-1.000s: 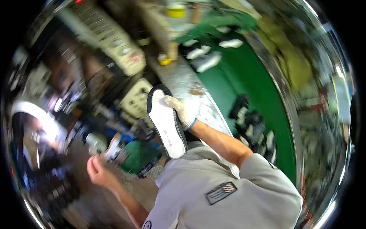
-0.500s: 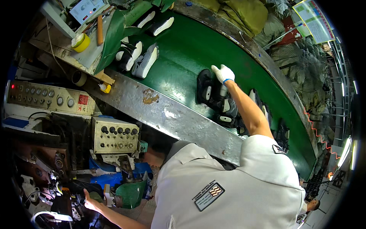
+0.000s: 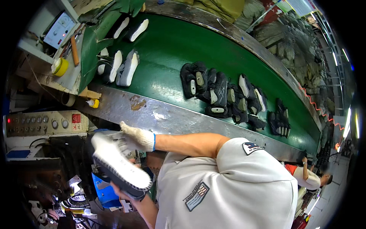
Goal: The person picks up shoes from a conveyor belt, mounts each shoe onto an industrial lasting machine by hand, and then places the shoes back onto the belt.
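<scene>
Seen from the head camera, a worker in a pale grey shirt holds a shoe [image 3: 121,167] sole-up on the near side of a green belt [image 3: 164,65], short of its metal ledge [image 3: 173,117]. The bare left hand [image 3: 121,192], partly hidden, grasps the heel end from beneath, a hold that appears to carry the shoe's weight while leaving the white, stitch-edged sole uncovered. The gloved right hand [image 3: 136,138] is at the shoe's upper side, nearer the belt, perhaps to steady it; blur and overlap make it impossible to tell whether its fingers are closed. Dark shoes [image 3: 219,91] lie bunched on the middle and right of the belt, while white-soled shoes [image 3: 127,70] rest on their sides toward its left end, possibly so the soles touch nothing. Left of the belt are a roll of yellow tape [image 3: 60,67] and an orange-handled tool [image 3: 74,50], seemingly placed within reach; a control panel [image 3: 45,123] sits on its near left side. Another person [image 3: 308,178] is near its right end.
</scene>
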A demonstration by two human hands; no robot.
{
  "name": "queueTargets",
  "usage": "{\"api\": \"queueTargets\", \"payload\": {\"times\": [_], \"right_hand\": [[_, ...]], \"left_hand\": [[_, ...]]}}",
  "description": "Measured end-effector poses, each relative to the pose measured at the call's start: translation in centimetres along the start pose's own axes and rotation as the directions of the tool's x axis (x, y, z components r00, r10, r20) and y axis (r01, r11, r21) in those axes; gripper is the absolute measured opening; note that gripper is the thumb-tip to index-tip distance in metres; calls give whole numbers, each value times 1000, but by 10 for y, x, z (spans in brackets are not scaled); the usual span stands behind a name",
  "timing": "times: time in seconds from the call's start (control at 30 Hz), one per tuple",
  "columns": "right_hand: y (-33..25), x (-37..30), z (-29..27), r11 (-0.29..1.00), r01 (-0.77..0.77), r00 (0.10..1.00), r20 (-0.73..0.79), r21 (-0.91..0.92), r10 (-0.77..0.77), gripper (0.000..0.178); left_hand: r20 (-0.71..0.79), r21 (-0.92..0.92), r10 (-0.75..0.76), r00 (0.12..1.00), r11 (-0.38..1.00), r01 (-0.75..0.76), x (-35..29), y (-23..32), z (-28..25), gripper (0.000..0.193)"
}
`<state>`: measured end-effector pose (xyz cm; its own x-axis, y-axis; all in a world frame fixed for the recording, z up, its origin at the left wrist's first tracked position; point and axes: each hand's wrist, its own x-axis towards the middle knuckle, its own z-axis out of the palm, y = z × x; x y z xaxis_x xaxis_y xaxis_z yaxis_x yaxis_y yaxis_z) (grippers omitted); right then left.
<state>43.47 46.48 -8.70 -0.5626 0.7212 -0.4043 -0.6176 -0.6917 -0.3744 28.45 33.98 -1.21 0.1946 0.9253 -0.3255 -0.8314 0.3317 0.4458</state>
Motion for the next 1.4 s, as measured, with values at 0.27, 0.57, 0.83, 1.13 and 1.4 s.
{"api": "queueTargets", "payload": {"times": [0.27,0.57,0.83,1.13,1.4], "right_hand": [[-185,-135,-108,933,313,812,-460,-177,-360,39],[-394,-292,-312,236,-865,130,-652,-443,-747,78],[-383,-33,-357,116,-537,383,-363,-836,-849,47],[-234,339,-214,321,-204,702,-367,-925,-611,52],[-244,487,-200,117,-598,654,-566,-793,-502,79]], "left_hand": [[-294,801,-14,956,541,255,38,-26,-32,39],[-55,883,631,773,-331,333,-32,71,-139,36],[-281,511,670,687,-501,698,-103,39,-127,33],[-163,657,820,549,-326,680,-99,19,-131,22],[-59,672,839,541,-368,643,-62,28,-99,22]]}}
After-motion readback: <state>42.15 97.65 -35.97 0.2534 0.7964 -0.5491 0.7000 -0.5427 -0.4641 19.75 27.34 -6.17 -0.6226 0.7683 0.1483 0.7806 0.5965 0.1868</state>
